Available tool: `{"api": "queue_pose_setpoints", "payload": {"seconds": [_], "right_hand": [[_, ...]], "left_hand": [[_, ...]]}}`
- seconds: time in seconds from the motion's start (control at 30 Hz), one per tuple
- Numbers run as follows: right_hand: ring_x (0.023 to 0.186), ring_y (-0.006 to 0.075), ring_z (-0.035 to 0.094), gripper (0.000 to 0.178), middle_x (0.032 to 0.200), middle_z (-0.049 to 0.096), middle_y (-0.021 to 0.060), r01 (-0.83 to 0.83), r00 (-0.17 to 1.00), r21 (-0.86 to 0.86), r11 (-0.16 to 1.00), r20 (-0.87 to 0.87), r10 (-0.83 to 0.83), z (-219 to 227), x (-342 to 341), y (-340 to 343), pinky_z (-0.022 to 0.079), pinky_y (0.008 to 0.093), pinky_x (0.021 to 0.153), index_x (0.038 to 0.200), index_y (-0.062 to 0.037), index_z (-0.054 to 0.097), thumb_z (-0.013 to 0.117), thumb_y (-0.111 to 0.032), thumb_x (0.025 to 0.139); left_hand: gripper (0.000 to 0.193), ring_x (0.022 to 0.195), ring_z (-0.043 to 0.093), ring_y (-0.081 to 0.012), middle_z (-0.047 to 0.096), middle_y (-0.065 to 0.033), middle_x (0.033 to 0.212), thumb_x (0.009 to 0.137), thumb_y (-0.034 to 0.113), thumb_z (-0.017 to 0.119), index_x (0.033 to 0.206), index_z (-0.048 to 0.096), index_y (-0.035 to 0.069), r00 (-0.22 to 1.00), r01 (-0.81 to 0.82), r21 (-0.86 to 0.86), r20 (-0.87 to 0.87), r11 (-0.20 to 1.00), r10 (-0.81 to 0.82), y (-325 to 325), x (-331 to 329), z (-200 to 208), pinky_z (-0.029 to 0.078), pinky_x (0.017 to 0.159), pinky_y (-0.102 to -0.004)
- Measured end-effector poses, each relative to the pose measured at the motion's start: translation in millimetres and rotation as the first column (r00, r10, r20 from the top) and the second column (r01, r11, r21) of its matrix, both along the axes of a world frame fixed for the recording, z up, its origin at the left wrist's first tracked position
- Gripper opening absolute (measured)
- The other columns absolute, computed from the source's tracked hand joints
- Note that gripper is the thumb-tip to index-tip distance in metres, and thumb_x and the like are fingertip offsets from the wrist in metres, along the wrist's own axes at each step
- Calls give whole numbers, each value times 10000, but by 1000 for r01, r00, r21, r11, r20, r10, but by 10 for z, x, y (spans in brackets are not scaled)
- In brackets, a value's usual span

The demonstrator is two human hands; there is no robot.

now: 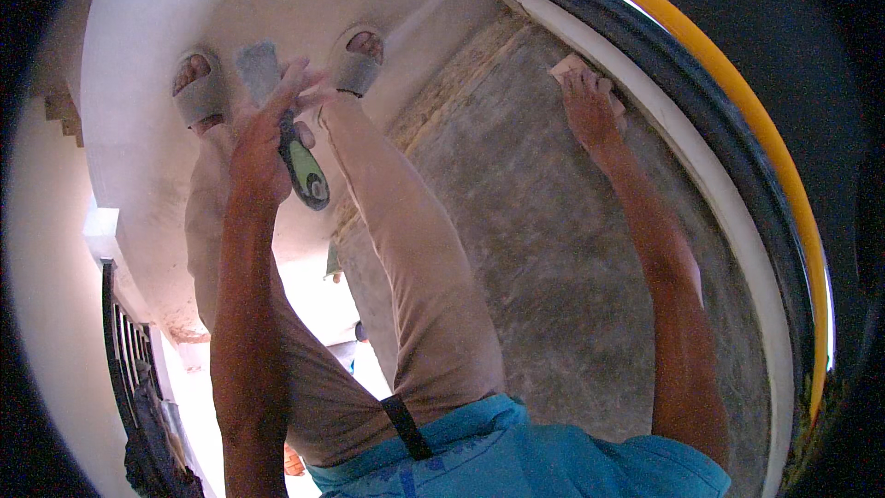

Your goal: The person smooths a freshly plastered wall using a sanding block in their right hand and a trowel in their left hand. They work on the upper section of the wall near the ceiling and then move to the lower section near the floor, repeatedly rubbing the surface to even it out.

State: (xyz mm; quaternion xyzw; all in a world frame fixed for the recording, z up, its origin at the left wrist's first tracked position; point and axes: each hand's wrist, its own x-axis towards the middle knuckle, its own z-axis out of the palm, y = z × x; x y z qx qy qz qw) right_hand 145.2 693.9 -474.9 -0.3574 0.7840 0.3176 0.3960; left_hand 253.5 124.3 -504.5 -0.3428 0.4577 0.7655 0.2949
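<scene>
My left hand is in front of my legs, wrapped round a putty knife with some fingers stretched out. The green and black handle of the knife points back toward me. Its flat grey blade points away, between my feet. Over on the right, my right hand presses a small, flat, pale pinkish piece, perhaps folded sandpaper, against a mottled grey surface. The fingers lie over most of that piece. It is close to the surface's far right edge.
A pale raised border edges the grey surface, with a dark band and a yellow curved bar beyond. My feet in grey slippers stand on a pale surface. A dark railing is at the lower left, beside a bright opening.
</scene>
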Motion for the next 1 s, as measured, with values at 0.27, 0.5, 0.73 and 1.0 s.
{"api": "queue_pose_setpoints", "payload": {"seconds": [0.27, 0.5, 0.73, 1.0], "right_hand": [[1205, 349, 549, 408, 1241, 615, 160, -315, 946, 95, 944, -47, 321, 408, -58, -1112, 426, 533, 1031, 1306, -12, 623, 580, -228, 963], [1182, 345, 557, 377, 1207, 617, 169, -241, 967, 82, 967, -63, 246, -245, -195, -812, 440, 515, 1018, 1280, -14, 627, 579, -175, 942], [1168, 353, 556, 390, 1206, 613, 173, -220, 976, -14, 975, -5, 220, 373, -40, -1040, 445, 492, 1007, 1311, -41, 617, 584, -127, 931], [1194, 376, 567, 405, 1328, 587, 212, -302, 943, -55, 952, -161, 290, -395, -53, -639, 477, 504, 969, 1355, -125, 616, 562, -160, 956]], "left_hand": [[531, 1040, 710, -202, 692, -156, 1261, 978, 306, 703, 1391, 565, 4, 944, -213, -5, 256, 977, 207, -76, -134, 113, 484, 585, -243], [561, 1025, 707, -205, 697, -161, 1243, 967, 315, 719, 1391, 554, -13, 960, -225, 67, 183, 972, 210, -48, -117, 78, 481, 575, -234], [581, 1041, 690, -224, 674, -175, 1290, 958, 314, 726, 1394, 550, -28, 945, -238, 9, 233, 971, 229, -101, -168, 133, 489, 587, -235], [520, 1011, 694, -206, 704, -175, 1229, 959, 316, 723, 1334, 596, -21, 939, -232, -12, 258, 973, 227, -74, -247, 183, 476, 570, -235]]}}
